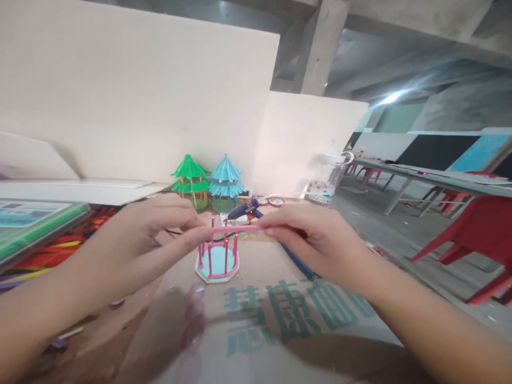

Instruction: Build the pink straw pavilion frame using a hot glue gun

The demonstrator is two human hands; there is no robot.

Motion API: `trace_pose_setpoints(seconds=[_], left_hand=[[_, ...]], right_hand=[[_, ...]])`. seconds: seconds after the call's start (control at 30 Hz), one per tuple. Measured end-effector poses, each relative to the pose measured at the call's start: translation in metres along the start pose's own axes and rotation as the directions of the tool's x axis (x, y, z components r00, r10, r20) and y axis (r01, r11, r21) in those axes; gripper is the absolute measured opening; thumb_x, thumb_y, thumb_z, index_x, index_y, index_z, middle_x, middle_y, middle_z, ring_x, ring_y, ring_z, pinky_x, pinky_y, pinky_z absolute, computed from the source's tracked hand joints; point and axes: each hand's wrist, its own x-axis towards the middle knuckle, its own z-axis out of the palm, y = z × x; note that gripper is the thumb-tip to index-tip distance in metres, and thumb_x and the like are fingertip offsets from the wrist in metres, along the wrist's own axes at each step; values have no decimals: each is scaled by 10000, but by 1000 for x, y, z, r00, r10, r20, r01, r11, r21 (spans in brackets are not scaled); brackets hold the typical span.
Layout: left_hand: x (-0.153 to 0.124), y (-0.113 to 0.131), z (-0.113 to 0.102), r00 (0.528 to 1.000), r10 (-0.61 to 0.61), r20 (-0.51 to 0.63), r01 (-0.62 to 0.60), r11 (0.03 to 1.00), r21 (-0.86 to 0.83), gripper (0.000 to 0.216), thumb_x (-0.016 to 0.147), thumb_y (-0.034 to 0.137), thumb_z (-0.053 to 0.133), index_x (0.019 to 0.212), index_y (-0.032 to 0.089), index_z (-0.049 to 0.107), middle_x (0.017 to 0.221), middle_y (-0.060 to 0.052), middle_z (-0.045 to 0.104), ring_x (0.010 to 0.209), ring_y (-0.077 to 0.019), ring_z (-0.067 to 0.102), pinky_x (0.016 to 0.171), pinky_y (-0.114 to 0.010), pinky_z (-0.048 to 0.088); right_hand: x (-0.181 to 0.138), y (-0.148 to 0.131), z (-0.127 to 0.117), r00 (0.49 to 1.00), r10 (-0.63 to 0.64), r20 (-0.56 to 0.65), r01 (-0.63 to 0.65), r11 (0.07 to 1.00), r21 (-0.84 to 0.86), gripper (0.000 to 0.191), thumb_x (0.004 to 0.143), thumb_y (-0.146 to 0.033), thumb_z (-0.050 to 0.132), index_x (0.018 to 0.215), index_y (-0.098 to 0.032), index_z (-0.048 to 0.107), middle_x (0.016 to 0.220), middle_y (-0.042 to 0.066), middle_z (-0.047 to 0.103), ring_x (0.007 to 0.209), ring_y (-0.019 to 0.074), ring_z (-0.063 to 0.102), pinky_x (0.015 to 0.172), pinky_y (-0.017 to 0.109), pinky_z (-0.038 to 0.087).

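Note:
Both hands pinch one thin pink stick (236,228) and hold it level. My left hand (154,240) grips its left end, my right hand (308,234) its right end. Just below the stick stands a small unfinished model (218,258): a light blue octagonal base with several upright pink posts. It rests on a sheet of brown cardboard (280,320) printed with green characters. A blue glue gun (245,209) lies just behind the stick.
A finished green pavilion model (191,180) and a blue one (226,181) stand at the back against white boards. Coloured sticks (52,253) and a green-lidded box (36,224) lie on the left. A clear jar (328,178), grey tables and red chairs (476,234) are on the right.

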Motion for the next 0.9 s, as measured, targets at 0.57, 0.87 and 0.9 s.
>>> trace_pose_setpoints(seconds=[0.57,0.87,0.9], left_hand=[[-5,-15,20,999,-2,51,2,1000,-4,275,945,407,535,850,237,729,830,-12,683,797,-158,602,709,-265,460],[-7,-48,26,992,-25,126,15,997,78,196,920,320,568,936,257,754,1017,-69,666,936,-194,616,809,-319,491],[-8,-49,29,991,-6,134,-6,996,87,196,925,312,566,953,255,751,1045,-75,670,956,-198,617,823,-326,492]], right_hand=[[-8,-2,26,993,-104,47,109,988,-111,213,988,-180,451,1022,-179,661,866,50,713,772,154,629,663,257,422],[25,8,36,981,18,193,11,989,-146,270,954,-131,395,1019,-179,653,937,68,729,834,183,657,686,278,418],[29,8,38,978,20,208,9,991,-136,262,949,-132,411,1019,-186,658,946,60,731,843,180,660,689,274,416]])
